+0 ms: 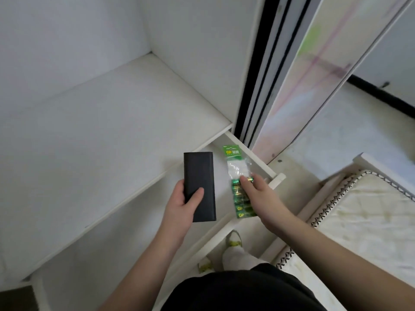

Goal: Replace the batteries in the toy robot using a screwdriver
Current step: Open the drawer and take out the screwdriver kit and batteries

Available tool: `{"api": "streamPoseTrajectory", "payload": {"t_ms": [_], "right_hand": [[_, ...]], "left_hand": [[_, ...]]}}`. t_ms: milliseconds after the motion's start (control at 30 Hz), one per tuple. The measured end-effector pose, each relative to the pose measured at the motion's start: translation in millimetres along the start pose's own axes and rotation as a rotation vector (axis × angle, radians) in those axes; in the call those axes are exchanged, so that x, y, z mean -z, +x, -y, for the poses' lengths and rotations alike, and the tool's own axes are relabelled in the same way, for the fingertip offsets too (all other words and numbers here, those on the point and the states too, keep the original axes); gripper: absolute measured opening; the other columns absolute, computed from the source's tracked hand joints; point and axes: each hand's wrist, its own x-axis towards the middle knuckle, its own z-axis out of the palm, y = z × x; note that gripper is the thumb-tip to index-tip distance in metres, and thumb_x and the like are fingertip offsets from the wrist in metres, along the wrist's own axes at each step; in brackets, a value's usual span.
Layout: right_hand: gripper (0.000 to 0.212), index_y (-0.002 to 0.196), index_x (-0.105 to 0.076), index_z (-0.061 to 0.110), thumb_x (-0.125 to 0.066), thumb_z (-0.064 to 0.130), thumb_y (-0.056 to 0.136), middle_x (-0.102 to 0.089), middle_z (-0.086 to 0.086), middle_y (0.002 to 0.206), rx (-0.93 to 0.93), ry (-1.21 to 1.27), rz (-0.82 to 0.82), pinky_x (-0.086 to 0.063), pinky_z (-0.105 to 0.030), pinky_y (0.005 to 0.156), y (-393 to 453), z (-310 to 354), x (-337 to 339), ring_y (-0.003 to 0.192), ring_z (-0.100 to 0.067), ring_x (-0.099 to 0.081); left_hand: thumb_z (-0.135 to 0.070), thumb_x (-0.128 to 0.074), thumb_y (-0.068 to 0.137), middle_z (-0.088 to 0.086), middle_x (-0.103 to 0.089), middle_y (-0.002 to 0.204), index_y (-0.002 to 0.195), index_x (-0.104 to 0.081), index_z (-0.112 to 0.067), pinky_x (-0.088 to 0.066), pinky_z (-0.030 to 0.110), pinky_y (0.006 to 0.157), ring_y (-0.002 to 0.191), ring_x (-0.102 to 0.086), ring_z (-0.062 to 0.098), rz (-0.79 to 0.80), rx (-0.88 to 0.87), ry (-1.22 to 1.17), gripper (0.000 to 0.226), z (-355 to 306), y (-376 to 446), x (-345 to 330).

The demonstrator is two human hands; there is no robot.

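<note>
A green pack of batteries (238,173) lies in an open white drawer (278,178), its clear top part partly torn and several green cells at its lower end. My right hand (258,194) rests on the pack, fingertips pinching one green battery (246,180) near the pack's middle. My left hand (184,200) holds a flat black rectangular case (199,176) upright above the drawer, thumb across its front. No toy robot and no screwdriver are in view.
A white shelf (101,122) sits above the drawer inside a white cabinet. A sliding door (298,86) stands to the right. A mattress with patterned trim (368,216) lies at the lower right. My feet in light shoes (233,243) stand below the drawer.
</note>
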Motion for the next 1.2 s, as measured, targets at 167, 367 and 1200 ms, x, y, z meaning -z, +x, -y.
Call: {"api": "streamPoseTrajectory", "payload": {"t_ms": [167,367,1200], "right_hand": [[0.029,0.120,-0.049,0.024,-0.044,0.043,0.099,-0.065,-0.004,0.097,0.022,0.076,-0.134,-0.055,-0.038,0.081,-15.8,-3.9,27.4,0.086,-0.019,-0.066],[0.021,0.109,-0.054,0.024,-0.045,0.040,0.099,-0.067,-0.007,0.097,0.044,0.119,-0.302,-0.054,-0.042,0.081,-26.4,-10.0,78.5,0.088,-0.023,-0.067],[0.014,0.101,-0.057,0.027,-0.047,0.037,0.099,-0.066,0.006,0.079,-0.007,0.450,-0.714,-0.056,-0.039,0.069,38.6,-47.3,364.2,0.070,-0.011,-0.065]], "left_hand": [[-0.021,-0.060,0.094,-0.018,-0.068,0.102,0.103,-0.055,-0.039,-0.049,0.017,0.075,0.091,-0.065,-0.004,0.159,-0.022,0.066,0.021,-7.4,4.8,-29.1],[-0.020,-0.058,0.095,-0.011,-0.070,0.108,0.109,-0.057,-0.035,-0.052,0.028,0.084,0.096,-0.066,0.005,0.313,-0.010,0.129,0.020,-8.3,18.1,-83.4],[-0.068,-0.058,0.075,-0.013,-0.058,0.133,0.132,-0.053,-0.031,-0.037,0.041,0.112,0.126,-0.051,0.009,0.638,0.085,0.339,0.068,-16.4,125.5,-414.9]]}}
